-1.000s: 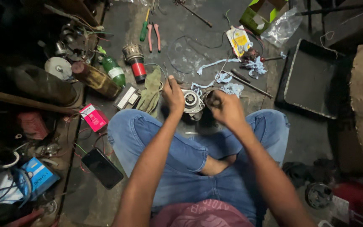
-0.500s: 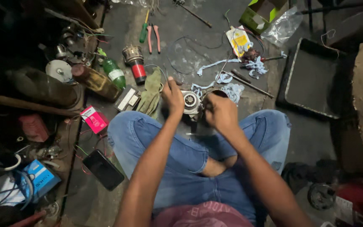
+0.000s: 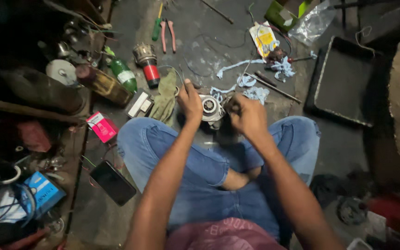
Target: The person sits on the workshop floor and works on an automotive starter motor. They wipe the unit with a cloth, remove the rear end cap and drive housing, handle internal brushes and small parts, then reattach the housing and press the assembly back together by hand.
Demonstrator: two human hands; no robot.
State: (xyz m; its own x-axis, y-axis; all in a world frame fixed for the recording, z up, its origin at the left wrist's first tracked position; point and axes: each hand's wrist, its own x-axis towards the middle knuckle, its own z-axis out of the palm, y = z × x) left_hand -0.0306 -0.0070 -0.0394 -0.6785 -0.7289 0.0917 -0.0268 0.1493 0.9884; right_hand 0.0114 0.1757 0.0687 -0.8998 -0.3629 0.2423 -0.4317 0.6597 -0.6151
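Observation:
I sit cross-legged on a dark floor in blue jeans. A round silver motor part [image 3: 210,107] rests on the floor just past my knees. My left hand [image 3: 190,100] grips its left side, thumb pointing up. My right hand [image 3: 247,115] is closed in a fist at the part's right side, around something small and dark that I cannot make out. Pale blue rag strips [image 3: 248,90] lie just beyond the part.
An olive glove [image 3: 165,98], a red-and-silver canister [image 3: 147,65], a green bottle [image 3: 123,74], pliers [image 3: 168,33] and a green screwdriver [image 3: 157,24] lie ahead left. A black tray [image 3: 343,78] sits at right. A phone [image 3: 112,182] and a pink box [image 3: 102,126] lie by my left knee.
Both hands have stayed on the motor part, with only slight shifts. My right hand has moved a little over it.

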